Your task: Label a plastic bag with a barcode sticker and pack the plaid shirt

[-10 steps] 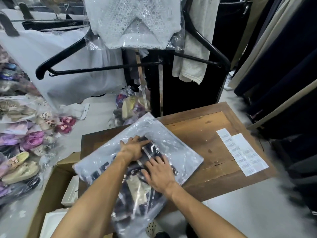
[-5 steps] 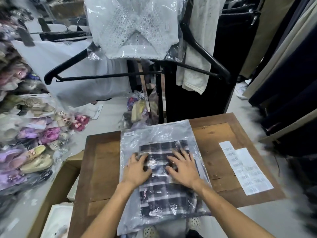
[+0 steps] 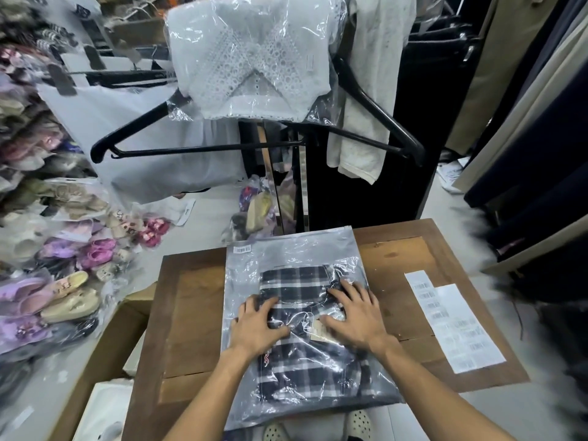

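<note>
A clear plastic bag (image 3: 286, 253) lies flat on the wooden table (image 3: 191, 313), its near end hanging over the front edge. Inside it sits the folded dark plaid shirt (image 3: 296, 286). A small barcode sticker (image 3: 242, 249) is stuck at the bag's far left corner. My left hand (image 3: 256, 326) presses flat on the bag over the shirt, fingers spread. My right hand (image 3: 358, 313) lies flat beside it to the right, fingers spread too. A paper tag shows under the plastic between my hands.
A sheet of barcode stickers (image 3: 451, 319) lies on the table's right side. Cardboard boxes (image 3: 105, 354) stand left of the table. Bagged shoes (image 3: 63, 281) pile at the left. A hanger rack (image 3: 254, 148) with bagged clothes stands behind the table.
The bag with the shirt was turned from a slant to lie straight on the table. Both hands moved from gripping the shirt to pressing flat on top of the bag.
</note>
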A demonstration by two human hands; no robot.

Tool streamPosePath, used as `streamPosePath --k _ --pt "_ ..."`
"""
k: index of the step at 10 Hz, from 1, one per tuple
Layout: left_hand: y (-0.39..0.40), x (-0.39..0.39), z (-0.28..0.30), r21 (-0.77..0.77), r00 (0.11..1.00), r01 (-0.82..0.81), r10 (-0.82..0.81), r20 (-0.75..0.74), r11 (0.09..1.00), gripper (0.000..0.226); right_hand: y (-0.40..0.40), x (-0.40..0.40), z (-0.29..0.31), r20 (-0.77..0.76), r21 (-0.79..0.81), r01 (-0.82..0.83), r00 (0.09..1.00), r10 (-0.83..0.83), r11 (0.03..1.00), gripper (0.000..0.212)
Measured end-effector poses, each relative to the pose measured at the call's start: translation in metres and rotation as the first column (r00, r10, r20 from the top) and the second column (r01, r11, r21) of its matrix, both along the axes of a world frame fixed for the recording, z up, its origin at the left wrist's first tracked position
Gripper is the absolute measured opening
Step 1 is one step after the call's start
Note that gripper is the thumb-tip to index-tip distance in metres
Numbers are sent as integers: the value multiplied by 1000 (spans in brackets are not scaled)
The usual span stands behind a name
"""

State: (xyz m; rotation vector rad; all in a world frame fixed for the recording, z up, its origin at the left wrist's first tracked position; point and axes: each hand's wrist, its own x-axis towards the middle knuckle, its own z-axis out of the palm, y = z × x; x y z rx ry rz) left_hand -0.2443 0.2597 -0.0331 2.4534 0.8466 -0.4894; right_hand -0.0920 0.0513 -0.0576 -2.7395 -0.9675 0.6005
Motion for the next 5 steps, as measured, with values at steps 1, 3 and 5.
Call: streamPosePath --k 1,3,5 --pt "1 4 10 31 999 30 -29 -26 999 84 2 5 8 -1 -27 -5 1000 5 1000 80" --pt "27 27 28 -112 989 -3 -14 -150 994 63 22 28 37 -72 -102 29 997 -37 994 65" --pt "41 83 78 -256 982 -21 -28 -189 966 59 76 64 88 -438 -34 199 878 -193 980 44"
